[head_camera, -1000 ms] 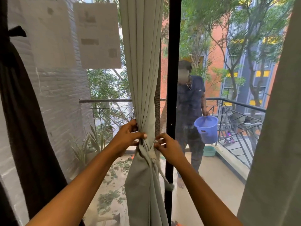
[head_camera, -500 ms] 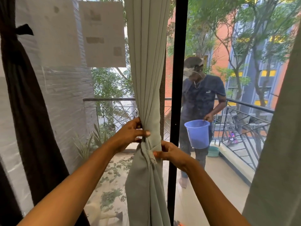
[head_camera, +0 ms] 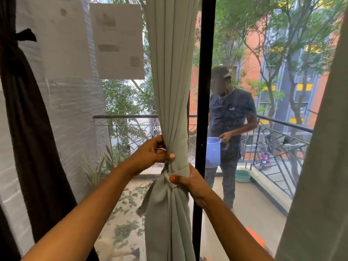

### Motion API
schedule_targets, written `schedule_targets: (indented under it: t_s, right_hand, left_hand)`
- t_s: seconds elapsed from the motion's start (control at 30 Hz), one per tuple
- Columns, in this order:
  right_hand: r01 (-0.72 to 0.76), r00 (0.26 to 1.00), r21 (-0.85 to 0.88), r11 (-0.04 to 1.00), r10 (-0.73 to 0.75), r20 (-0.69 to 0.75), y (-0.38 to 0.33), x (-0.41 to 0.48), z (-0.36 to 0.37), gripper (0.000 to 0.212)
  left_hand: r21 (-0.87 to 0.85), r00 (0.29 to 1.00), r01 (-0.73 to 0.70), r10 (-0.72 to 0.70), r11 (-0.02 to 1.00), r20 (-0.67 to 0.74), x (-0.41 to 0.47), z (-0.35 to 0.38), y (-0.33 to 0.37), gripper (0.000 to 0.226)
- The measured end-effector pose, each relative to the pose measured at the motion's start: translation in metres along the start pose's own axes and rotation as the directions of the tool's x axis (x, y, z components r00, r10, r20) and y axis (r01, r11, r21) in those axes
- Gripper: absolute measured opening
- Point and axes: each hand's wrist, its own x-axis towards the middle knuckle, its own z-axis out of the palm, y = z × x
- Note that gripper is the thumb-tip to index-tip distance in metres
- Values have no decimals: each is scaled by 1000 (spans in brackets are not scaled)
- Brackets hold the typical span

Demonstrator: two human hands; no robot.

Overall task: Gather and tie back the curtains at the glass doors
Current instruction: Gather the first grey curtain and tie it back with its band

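The pale green curtain (head_camera: 169, 91) hangs gathered into one column against the glass, just beside the black door frame (head_camera: 205, 91) and on its left. My left hand (head_camera: 150, 155) pinches the bunched folds just above the waist of the bundle, thumb pressed across the front. My right hand (head_camera: 190, 181) sits lower, its fingers (head_camera: 177, 179) curled round the tie band (head_camera: 180, 171) where it wraps the cloth, the thumb right at the knot (head_camera: 168, 180).

I judge the tie is on and I am snugging it. To do this well, I should hold the pleats firm with the upper hand so they do not slide out while the lower hand draws the band tight. The pull ought to run along the band, not downward, or the whole waist will slip down the cloth. The folds above look even; below the knot the fabric flares loose, with one end of the band dangling at the left, which seems fine.

The dark curtain (head_camera: 28, 129) at the left edge of the glass is already tied.
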Motion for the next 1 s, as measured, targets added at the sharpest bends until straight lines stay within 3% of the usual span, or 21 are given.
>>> schedule_targets:
  t_s: [0.07, 0.13, 0.2, 0.27, 0.43, 0.57, 0.67, 0.73, 0.83, 1.0]
  right_hand:
    - [4, 1000, -1, 1000, -4, -5, 0, -2, -1, 90]
    - [15, 1000, -2, 1000, -15, -9, 0, -4, -4, 87]
    - [27, 1000, 4, 1000, -27, -1, -2, -7, -7, 76]
    - [39, 999, -7, 999, -39, 19, -5, -8, -8, 63]
    - [59, 998, -57, 997, -61, -29, -5, -10, -10, 68]
    - [97, 978, -174, 980, -127, -167, -3, -12, -4, 56]
    - [216, 923, -259, 942, -283, -261, 2, -18, 8, 57]
    - [298, 893, -282, 912, -370, -255, 7, -23, 17, 57]
    - [368, 882, -430, 824, -456, -119, 17, -25, 26, 60]
    - [391, 884, -460, 797, -464, -53, 11, -25, 23, 61]
  left_hand:
    - [-124, 992, -37, 21, 992, -127, -9, -5, -14, 30]
    - [-193, 979, 26, -64, 981, -194, -20, -13, -39, 37]
    - [-42, 972, 220, -222, 975, -72, -32, -14, -66, 34]
    - [95, 939, 323, -332, 942, 96, -42, -11, -93, 24]
    - [226, 967, 255, -252, 940, -39, -49, -23, -84, 8]
    - [291, 988, 153, -142, 944, -60, -48, -29, -46, 39]
    - [343, 985, 144, -101, 928, -139, -40, -20, -27, 21]
    - [276, 969, 155, -92, 948, -228, -34, -10, -18, 17]
    - [76, 946, 192, -164, 978, -278, -29, 1, -13, 18]
    - [-70, 925, 211, -223, 975, -309, -22, 5, -14, 15]
